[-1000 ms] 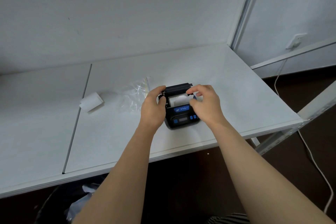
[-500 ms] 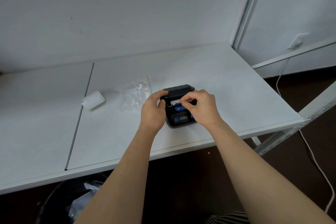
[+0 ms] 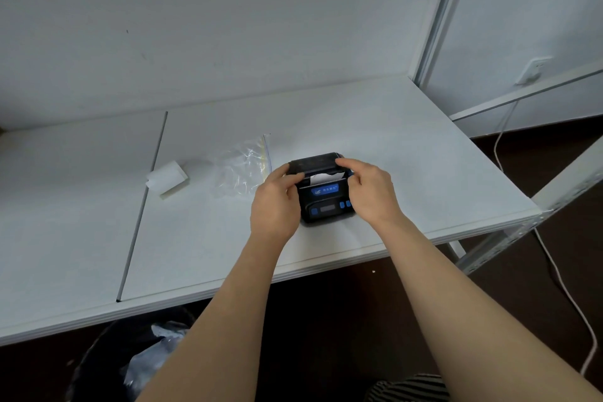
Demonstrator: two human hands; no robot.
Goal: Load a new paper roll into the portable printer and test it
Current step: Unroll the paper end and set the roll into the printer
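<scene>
Both hands on the portable printer (image 3: 323, 197) near the table (image 3: 408, 153) front edge: left hand (image 3: 277, 202) grips its left side, right hand (image 3: 370, 192) pinches the lid (image 3: 315, 162) over white paper (image 3: 321, 178).

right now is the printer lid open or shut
Open, partly lowered: the lid stands above the printer body, with white paper showing in the gap. Both hands, left and right, hold it.

Portable printer (image 3: 323, 199): black casing, blue label panel and blue buttons. Paper (image 3: 321, 178) in it: white. Spare paper roll (image 3: 167, 178): white. Zip bag (image 3: 243, 166): clear, with yellow and blue seal stripes. Table (image 3: 391, 147): white. Garment (image 3: 408, 388) at lower edge: black-and-white striped.
</scene>
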